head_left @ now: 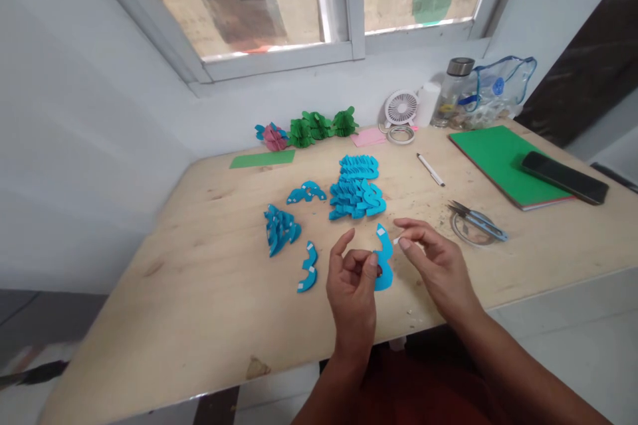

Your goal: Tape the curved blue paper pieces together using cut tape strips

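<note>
My left hand (353, 285) is closed on a curvy blue paper cutout (383, 277), thumb over its left edge. A white square patch sits at the cutout's upper tip. Just right of that tip, my right hand (433, 259) pinches a small white piece (397, 240) that looks like tape between thumb and finger. Left of my hands lies a similar blue cutout (310, 269) with several white patches. Beyond it are a folded blue cluster (280, 229) and another patched blue piece (306, 192). A large stack of blue cutouts (356, 196) lies ahead of my hands.
Scissor-like snips (479, 219) lie over a clear tape ring on the wooden table (209, 292). A white pen (430, 169), a green folder (503, 163) and a black case (563, 176) are at right. Green paper shapes (319, 126), a small fan (401, 108) and a bottle (453, 93) line the wall.
</note>
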A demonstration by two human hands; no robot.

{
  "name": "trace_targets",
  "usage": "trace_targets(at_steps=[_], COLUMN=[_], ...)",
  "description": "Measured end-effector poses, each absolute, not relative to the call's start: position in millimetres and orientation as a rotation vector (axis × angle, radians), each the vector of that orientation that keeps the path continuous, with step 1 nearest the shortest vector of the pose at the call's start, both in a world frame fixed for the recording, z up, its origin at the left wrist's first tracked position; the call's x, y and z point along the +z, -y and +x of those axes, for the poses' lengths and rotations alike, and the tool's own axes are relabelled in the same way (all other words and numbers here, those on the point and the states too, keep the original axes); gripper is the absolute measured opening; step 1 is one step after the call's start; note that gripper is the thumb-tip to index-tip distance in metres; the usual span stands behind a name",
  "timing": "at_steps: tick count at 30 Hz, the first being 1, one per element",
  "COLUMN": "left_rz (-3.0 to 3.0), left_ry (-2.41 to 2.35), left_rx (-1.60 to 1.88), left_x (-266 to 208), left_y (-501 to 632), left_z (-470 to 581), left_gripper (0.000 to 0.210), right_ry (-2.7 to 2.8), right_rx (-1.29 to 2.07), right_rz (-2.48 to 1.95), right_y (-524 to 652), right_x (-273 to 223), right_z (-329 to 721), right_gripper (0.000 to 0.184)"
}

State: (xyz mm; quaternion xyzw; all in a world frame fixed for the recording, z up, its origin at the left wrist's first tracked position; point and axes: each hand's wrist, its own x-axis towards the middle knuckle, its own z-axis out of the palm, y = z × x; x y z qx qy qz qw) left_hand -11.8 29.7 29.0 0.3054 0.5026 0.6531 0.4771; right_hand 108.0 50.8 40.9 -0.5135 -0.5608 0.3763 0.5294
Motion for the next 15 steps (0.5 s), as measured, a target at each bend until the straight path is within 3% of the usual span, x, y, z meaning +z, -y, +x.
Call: trace_targets(at_steps=[4,11,15], left_rz=[0.753,0.708,0.628], left_ry=[-1.21,-1.194,-1.139], left_rx=[1.604,1.512,1.433], left_x=[27.8,29.6,33.7], left_y=[-31.9,-26.7,-23.3], left_z=[-9.1,-10.0,-11.3], left_gripper=[0.045,0.033,0.038], right_ry=[1.224,1.217,1.208], right_rx=[1.194,1.078,1.046], right_rz=[-1.224,-1.269,-1.258], right_y=[-45.8,-52.7,-54.5], right_x=[39.9,36.8,34.1], right_z=[104.4,105.4,108.1], right_gripper=[0.011,0.011,0.011])
